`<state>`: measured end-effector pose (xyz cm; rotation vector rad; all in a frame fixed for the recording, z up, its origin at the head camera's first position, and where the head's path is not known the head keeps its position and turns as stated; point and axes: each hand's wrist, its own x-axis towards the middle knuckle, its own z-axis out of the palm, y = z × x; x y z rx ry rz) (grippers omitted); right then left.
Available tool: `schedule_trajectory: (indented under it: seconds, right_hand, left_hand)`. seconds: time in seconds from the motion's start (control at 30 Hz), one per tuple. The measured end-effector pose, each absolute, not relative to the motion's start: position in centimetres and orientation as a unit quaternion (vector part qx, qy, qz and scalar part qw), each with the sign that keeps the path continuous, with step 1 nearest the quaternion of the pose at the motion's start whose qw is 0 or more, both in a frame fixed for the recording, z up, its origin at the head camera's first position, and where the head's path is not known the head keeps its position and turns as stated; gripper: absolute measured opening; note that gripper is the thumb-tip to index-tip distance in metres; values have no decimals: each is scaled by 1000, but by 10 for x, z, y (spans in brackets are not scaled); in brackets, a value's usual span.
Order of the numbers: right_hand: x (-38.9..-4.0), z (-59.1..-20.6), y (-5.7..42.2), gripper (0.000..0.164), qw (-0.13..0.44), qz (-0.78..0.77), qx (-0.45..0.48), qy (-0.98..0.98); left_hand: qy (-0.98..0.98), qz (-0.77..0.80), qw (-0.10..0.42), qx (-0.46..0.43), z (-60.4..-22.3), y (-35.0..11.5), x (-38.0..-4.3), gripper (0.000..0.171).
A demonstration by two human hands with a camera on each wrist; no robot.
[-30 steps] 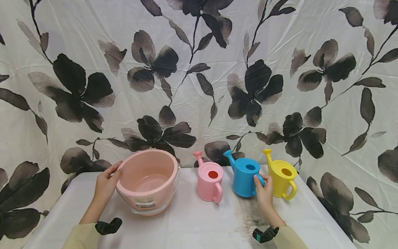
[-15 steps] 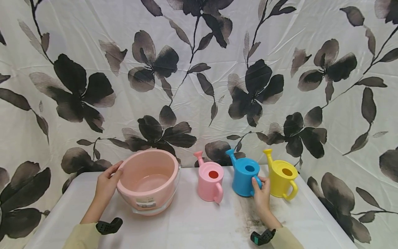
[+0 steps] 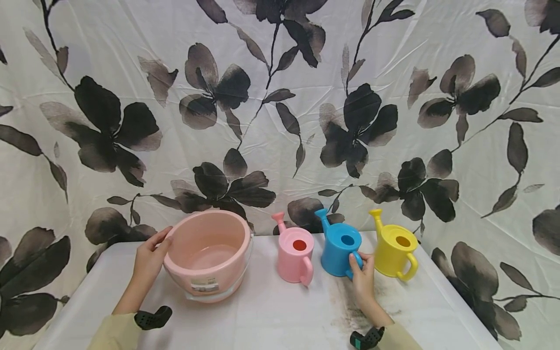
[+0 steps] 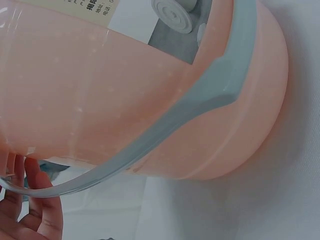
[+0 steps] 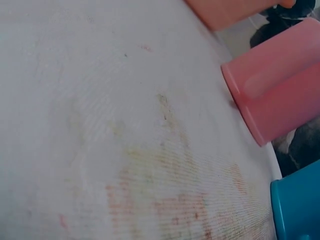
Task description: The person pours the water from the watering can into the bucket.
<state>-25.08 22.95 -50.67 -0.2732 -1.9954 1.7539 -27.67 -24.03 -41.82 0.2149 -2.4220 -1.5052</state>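
A pale pink bucket (image 3: 207, 289) stands on the left of the table, its opening facing up. My left hand (image 3: 150, 255) holds its left rim; in the left wrist view the left hand's fingers (image 4: 47, 210) show at the bucket's side, beyond the light grey handle (image 4: 200, 90). My right hand (image 3: 364, 282) grips the handle of a blue watering can (image 3: 338, 255), which is upright with its spout to the back left. Left of this is a pink watering can (image 3: 290, 262), and right of it a yellow watering can (image 3: 391, 255). The right wrist view does not show the hand.
A white cloth covers the table (image 3: 271, 321), with a brownish stain (image 3: 350, 306) below the blue can. Directly behind the table hangs a white curtain (image 3: 297, 204) with dark flowers. The bucket carries a printed label (image 4: 172, 30).
My right hand has shifted the blue watering can a little to the left, towards the pink one, widening the gap to the yellow one. My left hand and the bucket have stayed put.
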Motion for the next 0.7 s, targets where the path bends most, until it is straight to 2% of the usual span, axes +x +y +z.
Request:
schedule_trajectory:
  seconds: [0.37,0.7]
  right_hand:
    - [-245,-508,239,37,170,632,-74,-752]
    - [-237,-499,254,33,166,601,-90,-777]
  left_hand:
    - [-841,-517,141,72,-419,-241,-276,49]
    - [-839,-522,139,70,-419,-241,-276,49]
